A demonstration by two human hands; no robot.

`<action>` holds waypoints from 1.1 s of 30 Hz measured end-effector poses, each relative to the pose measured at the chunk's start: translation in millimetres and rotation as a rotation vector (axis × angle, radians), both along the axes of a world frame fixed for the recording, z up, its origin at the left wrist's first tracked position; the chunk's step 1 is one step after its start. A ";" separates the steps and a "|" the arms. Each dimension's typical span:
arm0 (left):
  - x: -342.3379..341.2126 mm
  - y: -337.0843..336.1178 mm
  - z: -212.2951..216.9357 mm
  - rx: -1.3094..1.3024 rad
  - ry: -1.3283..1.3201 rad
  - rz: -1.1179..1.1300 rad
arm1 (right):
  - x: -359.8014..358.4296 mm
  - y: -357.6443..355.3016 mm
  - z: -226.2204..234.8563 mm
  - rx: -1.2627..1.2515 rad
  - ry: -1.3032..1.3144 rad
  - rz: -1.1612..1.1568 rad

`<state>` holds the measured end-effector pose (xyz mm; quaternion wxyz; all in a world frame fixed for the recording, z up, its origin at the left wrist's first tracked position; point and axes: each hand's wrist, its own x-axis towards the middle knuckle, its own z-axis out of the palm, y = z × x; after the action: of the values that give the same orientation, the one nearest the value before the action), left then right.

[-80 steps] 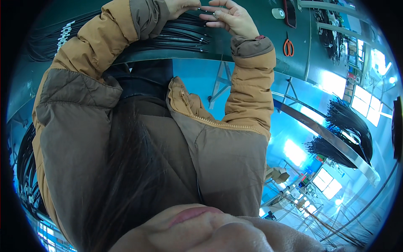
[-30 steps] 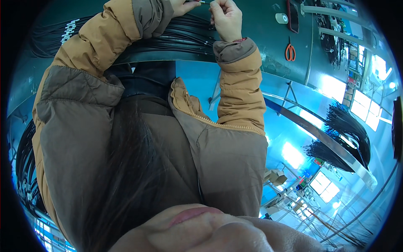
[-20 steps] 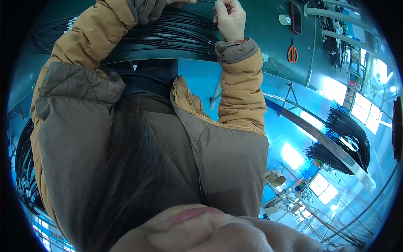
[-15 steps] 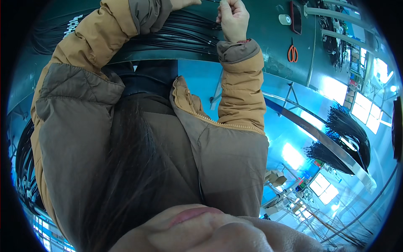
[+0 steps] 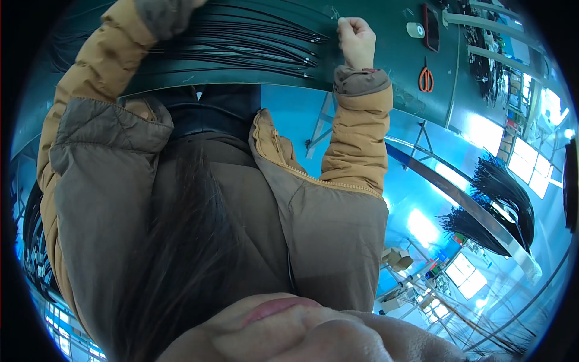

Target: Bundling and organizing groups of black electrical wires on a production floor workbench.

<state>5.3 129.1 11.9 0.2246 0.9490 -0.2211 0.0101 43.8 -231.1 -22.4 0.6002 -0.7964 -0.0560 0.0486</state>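
Right hand (image 5: 356, 39) grip closed on a thin wire end (image 5: 333, 13) above the table (image 5: 386, 66). Black cables (image 5: 241, 42) lie left of grip. Left hand out of view.

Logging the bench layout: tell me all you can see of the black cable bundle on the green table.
The black cable bundle is many thin dark wires laid roughly parallel across the green table, fanning slightly, with small pale tips at the ends near the right hand. It lies flat near the table's front edge. The left sleeve covers its far end; the left hand is out of view. Whether the right hand's grip touches it is unclear.
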 end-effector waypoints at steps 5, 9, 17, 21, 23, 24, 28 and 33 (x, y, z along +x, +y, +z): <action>-33.2 92.4 -3.2 0.181 0.029 0.164 | -10.6 -0.7 -4.6 -0.405 -0.274 0.046; -54.9 149.3 -19.1 0.144 -0.038 0.136 | -13.1 -3.7 2.2 -0.560 -0.253 0.123; -61.5 170.3 -16.5 0.180 0.209 0.267 | -12.6 -12.8 10.2 -0.609 -0.126 0.167; -65.9 200.5 -54.2 0.057 -0.028 0.109 | -9.9 -6.9 14.9 -0.616 -0.113 -0.014; -73.6 199.7 -46.5 0.074 -0.136 0.070 | -11.6 2.2 28.6 -0.704 -0.155 -0.149; -74.7 194.0 -44.7 0.063 -0.144 0.062 | -8.3 -0.9 23.7 -0.820 -0.224 -0.139; -76.6 185.6 -47.1 0.009 -0.075 0.166 | 18.7 -1.6 11.7 -0.939 -0.250 0.037; -82.2 178.9 -40.9 0.029 -0.132 0.128 | 40.2 1.0 7.7 -0.973 -0.230 -0.133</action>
<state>-76.9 308.0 -29.0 0.1945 0.9617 -0.1743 0.0837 83.9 -230.1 -14.7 0.1514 -0.9859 -0.0419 -0.0573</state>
